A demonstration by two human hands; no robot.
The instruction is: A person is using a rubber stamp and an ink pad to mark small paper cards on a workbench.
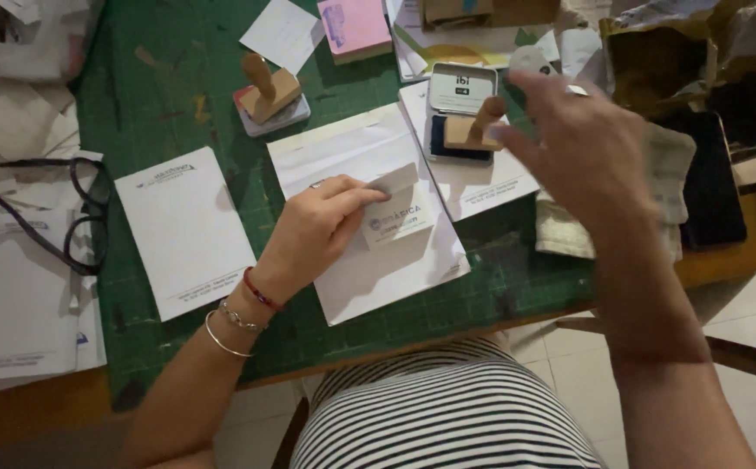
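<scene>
My left hand (pixel 313 227) pinches the upper left corner of a small white printed card (pixel 400 215) lying on a stack of white paper sheets (pixel 369 269) on the green cutting mat (pixel 187 95). My right hand (pixel 582 148) hovers, blurred, with fingers spread, just right of a wooden-handled stamp (pixel 473 128) that rests on an open ink pad tin (pixel 458 113). The right hand holds nothing; its fingertips are close to the stamp handle, and I cannot tell whether they touch it.
A second wooden stamp (pixel 268 94) sits on its base at the back. A white printed sheet (pixel 185 227) lies left, eyeglasses (pixel 83 217) on paper piles farther left. A pink pad (pixel 354 26), a folded cloth (pixel 666 187) and a dark case (pixel 715 187) lie around.
</scene>
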